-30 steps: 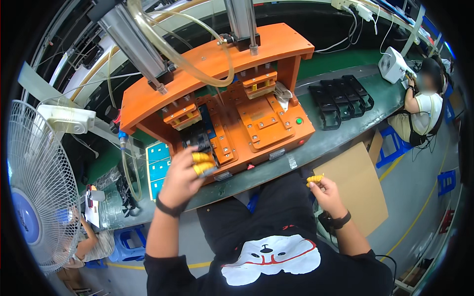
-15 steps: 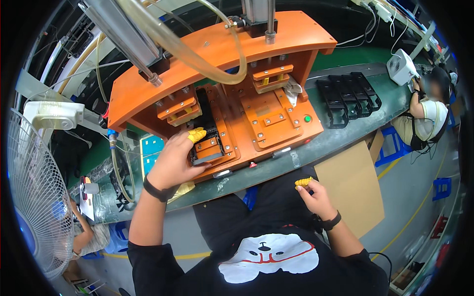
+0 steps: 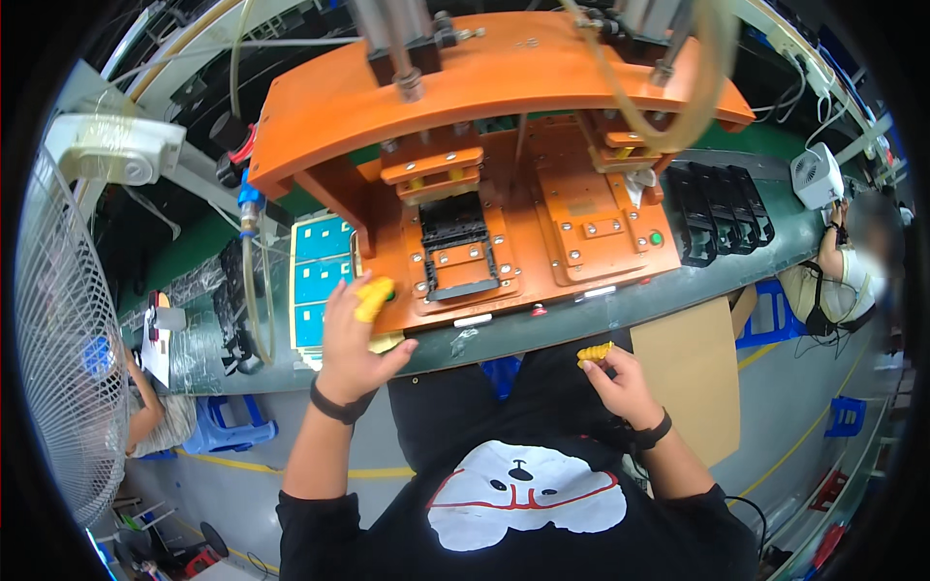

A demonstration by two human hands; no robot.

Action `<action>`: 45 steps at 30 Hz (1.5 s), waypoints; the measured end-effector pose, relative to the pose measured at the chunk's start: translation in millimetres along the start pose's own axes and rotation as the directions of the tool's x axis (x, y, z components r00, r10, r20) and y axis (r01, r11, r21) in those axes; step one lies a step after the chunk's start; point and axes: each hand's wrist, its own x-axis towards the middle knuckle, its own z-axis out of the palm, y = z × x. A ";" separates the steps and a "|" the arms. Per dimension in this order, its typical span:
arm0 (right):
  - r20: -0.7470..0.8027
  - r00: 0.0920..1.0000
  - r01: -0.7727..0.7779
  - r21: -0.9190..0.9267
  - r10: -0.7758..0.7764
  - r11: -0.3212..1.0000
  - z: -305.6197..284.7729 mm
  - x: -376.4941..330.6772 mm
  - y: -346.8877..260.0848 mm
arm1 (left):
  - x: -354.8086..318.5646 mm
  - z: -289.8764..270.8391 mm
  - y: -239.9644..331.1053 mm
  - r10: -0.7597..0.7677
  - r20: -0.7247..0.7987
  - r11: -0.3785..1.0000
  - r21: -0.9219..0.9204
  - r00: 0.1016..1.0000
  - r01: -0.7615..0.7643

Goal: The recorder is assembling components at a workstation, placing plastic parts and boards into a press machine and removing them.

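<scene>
Seated operator at an orange press fixture, seen from above. The left hand is reaching to the fixture's near left corner, its yellow-capped fingertips lying against the base plate just left of the black part nest; the fingers are pointing forward and closing on nothing. The right hand is hanging below the edge of the green bench, well apart from the fixture, with its yellow-capped fingers curled together; whether they are pinching a small piece cannot be told from here. The nest is sitting between the two orange clamp blocks, under the left ram; what is loaded in it is too dark to make out. To the right, a second station with a green button is standing idle, and a row of black trays is lying beyond it on the bench. A stack of blue-green panels is resting just left of the fixture. For this step, a sound practice appears to be touching only the outer corner, keeping every fingertip clear of the nest and the ram above, and holding the free hand off the bench as shown. A white fan is standing at far left; another person is working at far right.
</scene>
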 end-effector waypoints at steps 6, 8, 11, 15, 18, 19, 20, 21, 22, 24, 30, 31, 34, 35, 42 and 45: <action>0.247 0.957 0.135 0.083 -0.151 0.987 41.2 42.6 -41.2 | -37.3 11.8 -9.5 -0.190 -0.148 0.975 -0.147 0.970 0.169; 0.357 0.873 0.297 0.149 -0.331 0.943 72.2 55.3 -54.0 | -60.2 16.4 -35.0 -0.299 -0.259 0.953 -0.042 0.918 0.299; 0.502 0.763 0.345 0.215 -0.406 0.914 126.0 70.0 -73.4 | -76.7 16.8 -55.4 -0.348 -0.228 0.936 -0.021 0.910 0.352; 0.512 0.752 0.376 0.185 -0.415 0.908 189.8 89.3 -86.1 | -79.7 24.3 -54.9 -0.404 -0.159 0.910 0.030 0.901 0.413; 0.510 0.744 0.450 0.097 -0.433 0.888 222.0 96.0 -84.1 | -80.7 26.8 -54.6 -0.430 -0.157 0.899 0.019 0.889 0.438; 0.525 0.738 0.478 0.036 -0.424 0.877 231.9 95.1 -78.8 | -80.3 25.9 -55.0 -0.409 -0.169 0.907 0.031 0.897 0.419; 0.522 0.743 0.474 0.031 -0.419 0.880 238.6 95.0 -73.7 | -79.3 26.1 -55.9 -0.387 -0.180 0.915 0.044 0.905 0.400; 0.494 0.753 0.492 0.018 -0.435 0.871 243.3 94.8 -72.6 | -80.4 25.6 -59.2 -0.385 -0.175 0.917 0.042 0.906 0.397; 0.466 0.761 0.509 0.003 -0.452 0.861 246.8 94.4 -71.9 | -82.1 23.7 -65.3 -0.360 -0.196 0.931 -0.013 0.912 0.364; 0.418 0.770 0.533 -0.006 -0.482 0.846 250.9 93.6 -71.8 | -82.6 16.1 -75.0 -0.331 -0.214 0.944 -0.072 0.919 0.323; 0.378 0.765 0.577 -0.042 -0.521 0.816 254.8 91.0 -68.3 | -95.0 -77.8 -162.5 -0.578 -0.445 0.765 -0.005 0.684 0.644; 0.359 0.759 0.594 -0.037 -0.544 0.804 252.2 91.8 -69.4 | -104.6 -98.1 -175.8 -0.577 -0.494 0.741 0.019 0.651 0.671; 0.342 0.718 0.642 0.012 -0.606 0.767 232.8 86.0 -81.8 | -137.8 -133.0 -177.9 -0.550 -0.590 0.765 -0.073 0.591 0.640; 0.420 0.697 0.644 -0.010 -0.582 0.765 213.0 81.6 -92.4 | -150.5 -133.4 -167.4 -0.578 -0.570 0.783 -0.186 0.584 0.593; -0.021 0.660 0.697 -0.356 -0.751 0.622 57.4 93.1 -139.7 | -174.2 -124.7 -2.9 -0.724 0.136 0.584 -0.401 0.676 0.706; -0.093 0.695 0.584 -0.505 -0.713 0.635 43.3 123.0 -140.6 | -137.4 -90.2 36.3 -0.572 0.325 0.529 -0.555 0.753 0.642</action>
